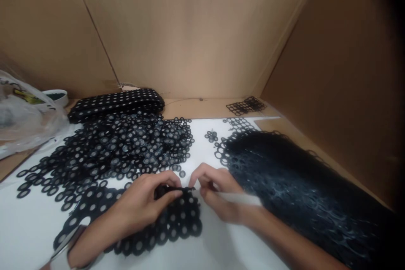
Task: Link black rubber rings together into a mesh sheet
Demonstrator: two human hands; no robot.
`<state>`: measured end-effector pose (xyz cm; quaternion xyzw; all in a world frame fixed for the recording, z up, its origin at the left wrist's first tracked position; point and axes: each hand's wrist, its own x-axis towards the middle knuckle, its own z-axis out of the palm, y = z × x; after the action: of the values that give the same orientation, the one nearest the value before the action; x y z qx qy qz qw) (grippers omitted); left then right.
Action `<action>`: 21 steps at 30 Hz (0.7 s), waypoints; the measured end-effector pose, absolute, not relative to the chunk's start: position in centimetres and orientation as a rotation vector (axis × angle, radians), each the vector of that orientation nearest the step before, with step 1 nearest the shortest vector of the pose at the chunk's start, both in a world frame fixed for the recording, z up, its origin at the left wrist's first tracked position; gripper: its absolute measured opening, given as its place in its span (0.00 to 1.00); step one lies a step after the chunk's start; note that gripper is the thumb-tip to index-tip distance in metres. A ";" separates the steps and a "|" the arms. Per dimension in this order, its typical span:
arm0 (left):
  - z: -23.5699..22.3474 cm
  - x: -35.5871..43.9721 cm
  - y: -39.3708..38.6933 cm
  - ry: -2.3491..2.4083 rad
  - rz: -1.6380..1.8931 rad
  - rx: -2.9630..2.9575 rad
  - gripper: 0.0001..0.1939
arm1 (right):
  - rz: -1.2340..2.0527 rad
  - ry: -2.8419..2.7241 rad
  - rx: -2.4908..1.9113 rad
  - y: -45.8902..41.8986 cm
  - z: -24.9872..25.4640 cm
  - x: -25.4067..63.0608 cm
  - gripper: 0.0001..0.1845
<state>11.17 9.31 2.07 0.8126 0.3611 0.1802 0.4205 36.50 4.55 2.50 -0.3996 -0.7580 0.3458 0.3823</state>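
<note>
My left hand (148,200) is closed in a pinch on the top edge of a black sheet of joined rings with grey mesh centres (164,223), which lies on the white table surface (28,228). My right hand (215,192) is closed around a thin white stick-like tool (240,198) whose tip meets the sheet's edge beside my left fingers. A pile of loose black rings with mesh centres (120,147) lies just behind my hands.
A large heap of black empty ring webbing (303,185) fills the right side. A folded stack of ring sheets (117,103) and a small piece of webbing (247,104) lie at the back. A plastic bag (22,118) and a white bowl (57,96) sit far left. Cardboard walls (196,29) surround everything.
</note>
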 end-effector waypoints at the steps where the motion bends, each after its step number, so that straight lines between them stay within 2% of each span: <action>1: 2.0 11.4 9.2 0.885 0.481 2.016 0.07 | 0.873 -1.920 -0.994 4.4 2.8 36.6 0.17; 7: 1.7 12.5 8.0 0.825 0.572 2.364 0.06 | 0.820 -1.852 -0.971 3.7 3.9 37.3 0.10; 10: 1.4 12.9 7.3 0.763 0.603 2.606 0.09 | 0.855 -1.832 -1.021 3.7 3.9 37.5 0.06; 12: 1.1 13.0 7.0 0.749 0.607 2.596 0.10 | 0.900 -1.803 -1.040 3.8 3.8 37.5 0.10; 17: 0.7 13.3 7.2 0.795 0.568 2.174 0.06 | 0.801 -1.793 -1.086 4.0 3.7 37.2 0.30; 21: 1.2 13.6 7.5 0.828 0.544 1.983 0.06 | 0.686 -1.757 -1.138 4.0 3.1 36.9 0.34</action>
<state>13.62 7.48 1.23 0.8007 0.3342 0.2196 0.4461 36.90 4.05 3.15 -0.4608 -0.7114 0.2777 0.4521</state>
